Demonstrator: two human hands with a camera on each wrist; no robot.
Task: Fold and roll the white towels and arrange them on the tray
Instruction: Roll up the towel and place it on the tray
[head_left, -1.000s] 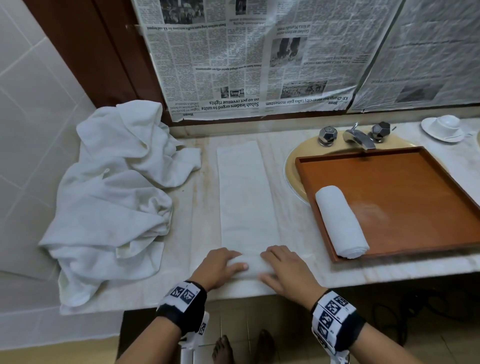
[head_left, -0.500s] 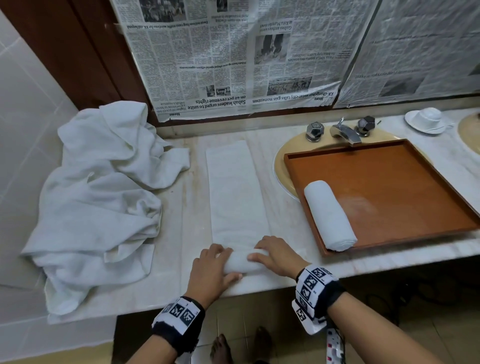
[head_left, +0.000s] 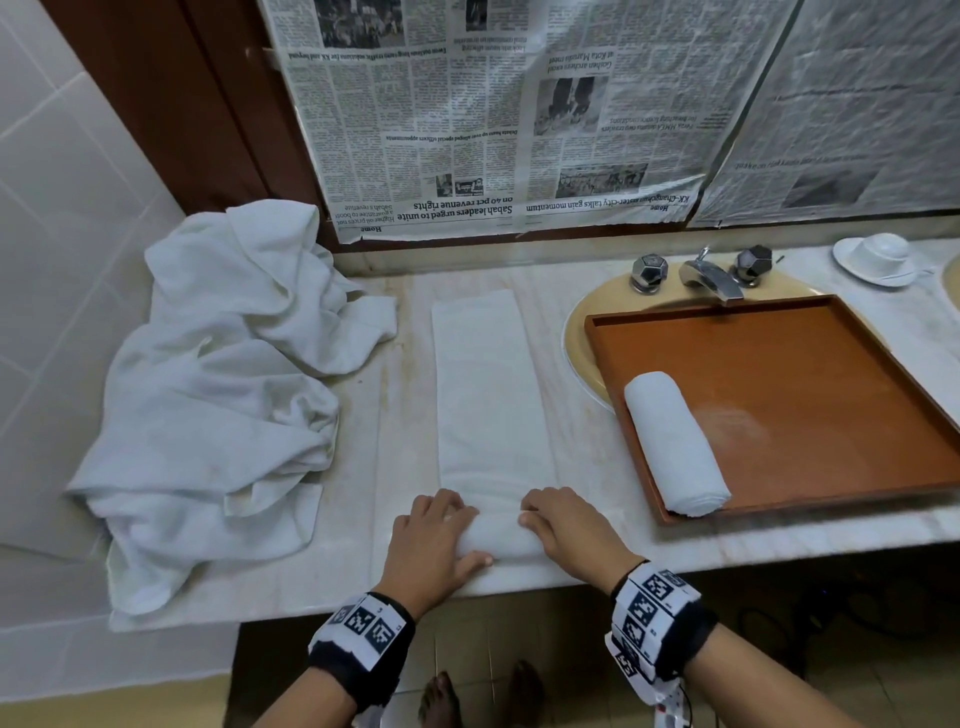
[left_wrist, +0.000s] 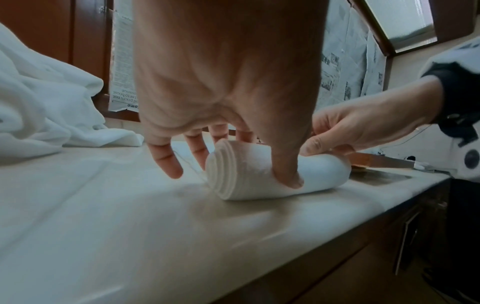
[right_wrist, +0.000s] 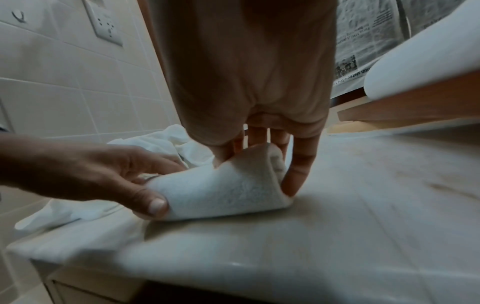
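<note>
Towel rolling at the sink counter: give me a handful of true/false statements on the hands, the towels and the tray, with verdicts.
1. Both hands grip the rolled end of the folded towel. True: the left hand and the right hand curl round the roll at the near edge of the counter.
2. The towel is rolled all the way up. False: most of its folded strip lies flat on the counter.
3. The tray holds one rolled towel. True.
4. That rolled towel lies along the tray's right edge. False: it lies along the left edge.
5. A crumpled towel pile sits left of the strip. True.
</note>
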